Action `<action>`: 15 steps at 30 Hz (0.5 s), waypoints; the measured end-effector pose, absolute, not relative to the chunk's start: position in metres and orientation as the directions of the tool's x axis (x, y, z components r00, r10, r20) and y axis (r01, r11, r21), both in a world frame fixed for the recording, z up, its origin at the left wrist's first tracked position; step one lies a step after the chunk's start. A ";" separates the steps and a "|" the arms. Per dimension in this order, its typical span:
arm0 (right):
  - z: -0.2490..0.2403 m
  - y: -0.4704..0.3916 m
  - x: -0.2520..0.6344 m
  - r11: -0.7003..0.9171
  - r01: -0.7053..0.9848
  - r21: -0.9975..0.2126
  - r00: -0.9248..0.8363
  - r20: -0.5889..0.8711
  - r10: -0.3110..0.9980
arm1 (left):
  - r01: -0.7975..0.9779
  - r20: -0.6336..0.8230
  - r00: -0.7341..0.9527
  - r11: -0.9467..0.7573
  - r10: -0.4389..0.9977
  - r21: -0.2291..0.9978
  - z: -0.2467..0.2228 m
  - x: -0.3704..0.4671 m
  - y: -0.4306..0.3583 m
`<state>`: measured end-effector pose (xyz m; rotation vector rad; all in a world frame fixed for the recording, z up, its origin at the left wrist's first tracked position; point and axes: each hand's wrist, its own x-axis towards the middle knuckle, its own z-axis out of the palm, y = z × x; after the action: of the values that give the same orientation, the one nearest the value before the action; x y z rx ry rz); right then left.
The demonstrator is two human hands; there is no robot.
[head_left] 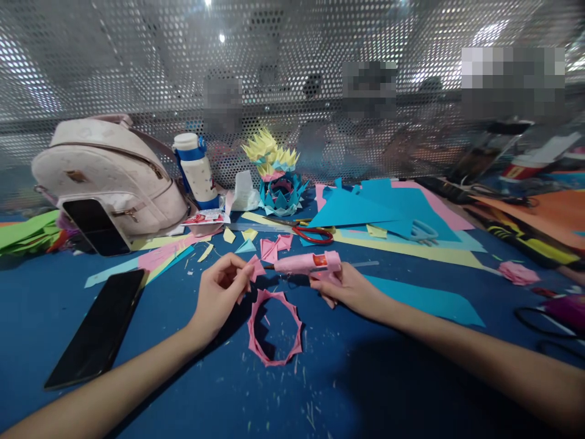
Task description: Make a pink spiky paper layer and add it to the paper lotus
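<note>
Between thumb and fingers, my left hand [223, 288] pinches a small folded pink paper piece [258, 268]. My right hand [343, 285] is wrapped round the handle of a pink glue gun [307, 263], its nozzle pointing left at the paper piece, touching it or very close. A clear glue stick [367, 264] sticks out of the gun's back end. On the blue table just below lies a ring of pointed pink paper pieces [298, 332]. More folded pink pieces [275, 245] lie behind the nozzle.
Behind stand a pale backpack [105, 174], a white-and-blue bottle [197, 174] and a blue-and-yellow paper model [282, 194]. Red-handled scissors [313, 235] lie near blue paper sheets [365, 207]. A dark tablet or phone [98, 326] rests at left; another phone [95, 225] leans on the backpack.
</note>
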<state>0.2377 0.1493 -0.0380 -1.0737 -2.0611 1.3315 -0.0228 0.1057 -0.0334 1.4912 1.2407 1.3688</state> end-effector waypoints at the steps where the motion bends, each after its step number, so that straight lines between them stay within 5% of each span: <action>1: -0.038 0.149 0.238 0.228 0.357 -0.906 -0.591 -0.030 0.806 | 0.162 0.255 -0.042 -0.245 0.966 0.956 -0.034 -0.023 0.106; 15: -0.037 0.144 0.237 0.282 0.355 -0.891 -0.511 0.067 0.857 | 0.135 0.257 -0.007 -0.254 0.966 0.958 -0.035 -0.023 0.105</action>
<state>0.2368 0.1435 -0.0367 -1.0838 -2.0029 1.1820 -0.0228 0.1053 -0.0351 1.4896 1.1929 1.3522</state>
